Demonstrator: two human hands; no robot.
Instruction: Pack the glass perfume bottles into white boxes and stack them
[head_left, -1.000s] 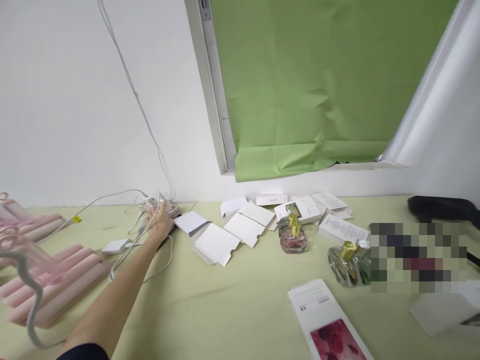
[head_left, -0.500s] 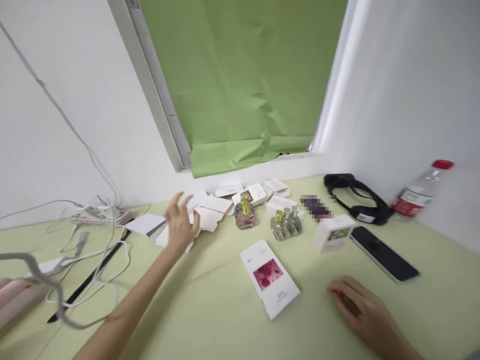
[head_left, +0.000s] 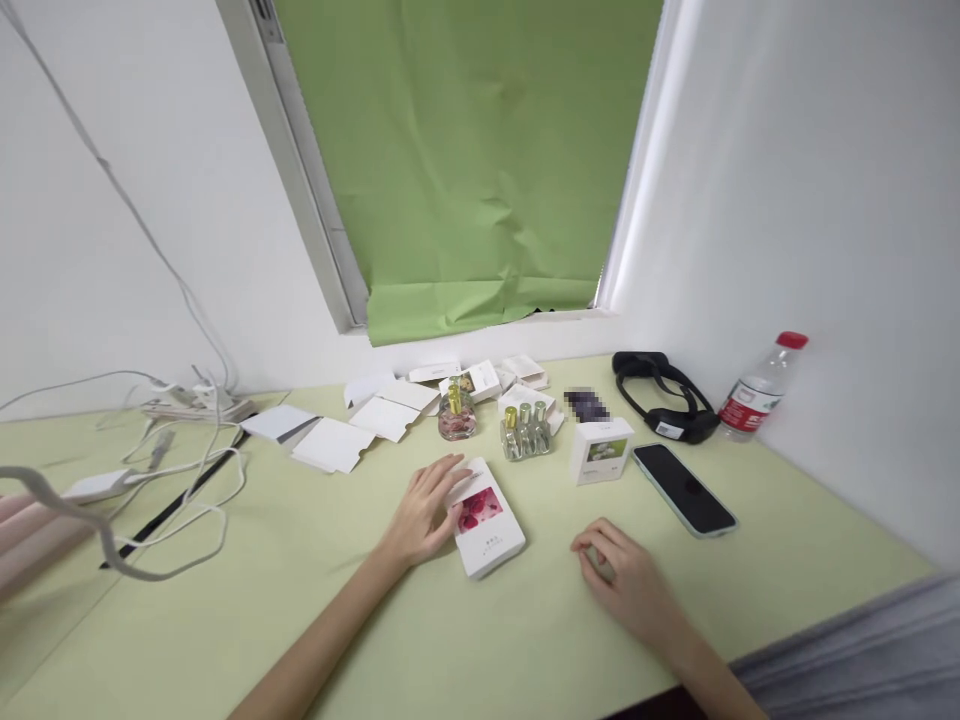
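My left hand (head_left: 425, 512) rests at the left edge of a white box with a pink flower picture (head_left: 489, 530); its fingers are apart and touch the box, which lies flat on the table. To the right of the box, my right hand (head_left: 619, 570) lies on the table with curled fingers, and whether anything is inside them is hidden. Behind the flat box stand small glass bottles with gold and green caps (head_left: 526, 434) and a pinkish bottle (head_left: 457, 415). A small white box with a green picture (head_left: 601, 452) stands upright behind my right hand.
At the right are a phone (head_left: 686, 490), a black headset (head_left: 686, 424) and a red-capped bottle (head_left: 754, 395). Unfolded white cartons (head_left: 334, 444) and small boxes lie along the back. White cables (head_left: 225, 500) and a power strip (head_left: 199, 405) occupy the left side.
My left hand has moved from the white cartons at the back to the flat box with the pink picture. The camera view has shifted somewhat. My right hand stays near the front with curled fingers.
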